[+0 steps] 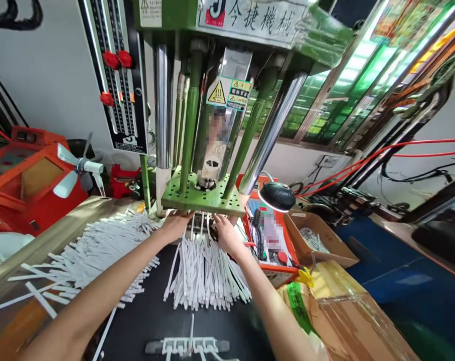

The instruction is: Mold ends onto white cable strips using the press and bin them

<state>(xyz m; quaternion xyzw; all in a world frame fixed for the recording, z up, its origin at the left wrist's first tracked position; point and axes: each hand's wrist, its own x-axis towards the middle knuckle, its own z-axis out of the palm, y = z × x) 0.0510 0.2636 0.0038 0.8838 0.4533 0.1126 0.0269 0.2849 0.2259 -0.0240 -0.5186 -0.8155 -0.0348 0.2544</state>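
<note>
My left hand (pixel 175 224) and my right hand (pixel 226 231) reach under the green press plate (pixel 202 198), one at each end of a low metal mould (pixel 197 220). Their fingers are bent against the mould's ends, with the fingertips partly hidden. A few white cables (pixel 201 228) run out of the mould between my hands. Just in front, a thick bundle of white cables (pixel 208 281) fans out on the black work surface (pixel 137 326). Nearest to me lies a white moulded piece with a sprue (pixel 191 346), with cables hanging from it.
A large heap of white cables (pixel 99 250) spreads at left, beside my forearm. Steel columns (pixel 162 105) flank the press. At right stand a black lamp (pixel 277 195), a red-orange bin (pixel 283 265) of tools and cardboard boxes (pixel 355 311). A small fan (pixel 79 170) stands at left.
</note>
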